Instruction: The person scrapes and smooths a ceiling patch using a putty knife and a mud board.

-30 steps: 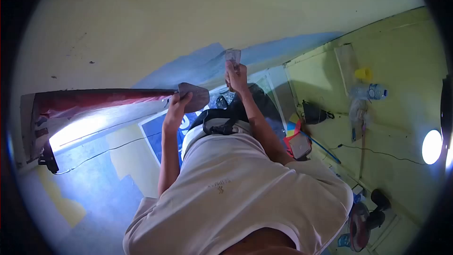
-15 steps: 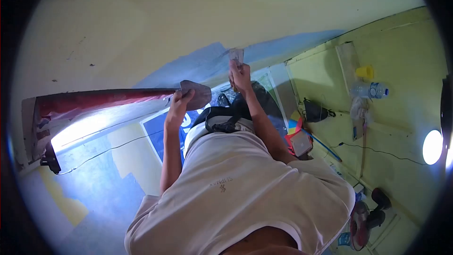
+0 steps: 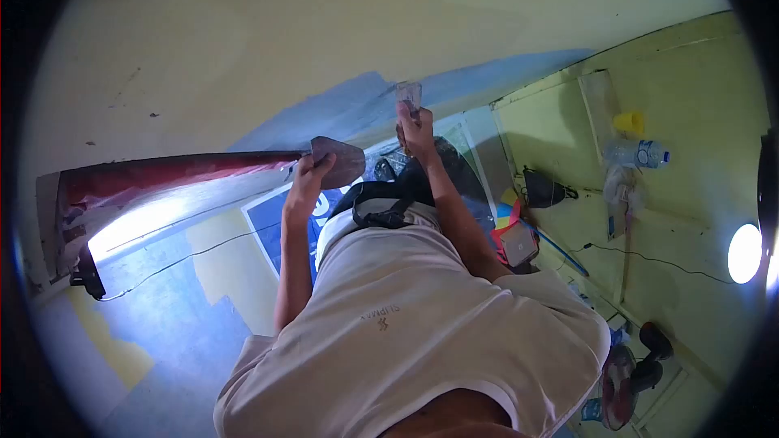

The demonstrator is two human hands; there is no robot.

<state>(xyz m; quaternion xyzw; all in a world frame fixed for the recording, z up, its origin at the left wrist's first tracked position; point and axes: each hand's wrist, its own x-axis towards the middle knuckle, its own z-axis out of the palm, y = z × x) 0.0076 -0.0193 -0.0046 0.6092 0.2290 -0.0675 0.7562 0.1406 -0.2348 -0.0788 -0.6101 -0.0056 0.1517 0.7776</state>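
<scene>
My left hand is closed on the handle end of a wide, dark flat blade, held out in front of the window opening's edge. Closed around a small scraper, my right hand is raised near the wall. The scraper's pale, smeared blade points up against the blue patch on the cream wall, touching or very near it. Both arms are stretched forward from my body.
A recess with red lining and a bright lamp lies at left, with a cable. On the right wall are a yellow cup, a plastic bottle and a black bag. A fan stands lower right.
My right hand and the small scraper have shifted very slightly to the right. My left hand and the wide blade have hardly moved.
</scene>
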